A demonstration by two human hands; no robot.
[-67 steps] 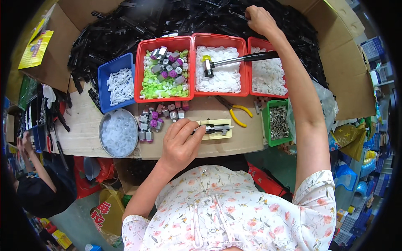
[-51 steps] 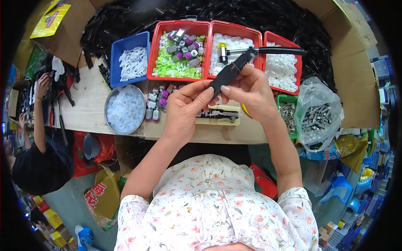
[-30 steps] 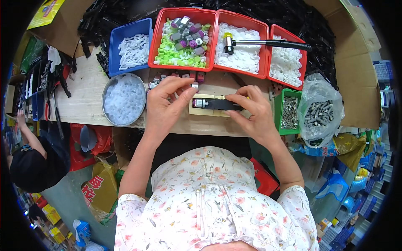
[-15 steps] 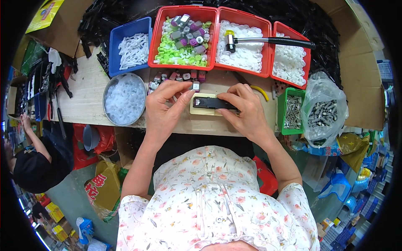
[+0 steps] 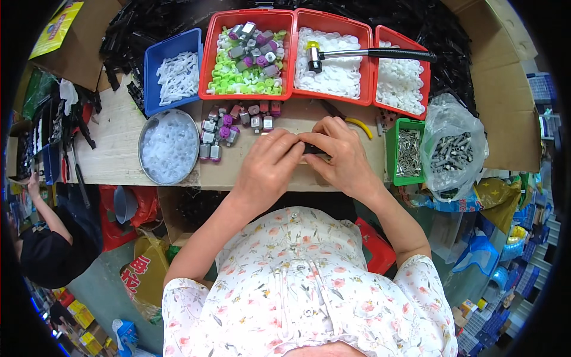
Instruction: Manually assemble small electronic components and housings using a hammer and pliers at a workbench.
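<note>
Over the front of the bench, both my hands meet around a narrow black plastic part. My right hand pinches it from the right with thumb and fingers. My left hand closes over its left end, fingertips pressed together, and whatever small piece may lie under them is hidden. Of the cream block seen beneath the part earlier, my hands cover nearly everything. Left of my hands lies a loose cluster of small silver blocks with purple and pink ends.
A round metal bowl of translucent pieces stands at left. Behind are a blue bin and red bins. A mallet lies across the white pieces. Yellow-handled pliers, a green bin and a plastic bag sit right.
My left hand has moved right and closed over the black part's left end. My right hand has shifted slightly left, its fingers closer in. The whole view has shifted a little, uncovering more silver blocks.
</note>
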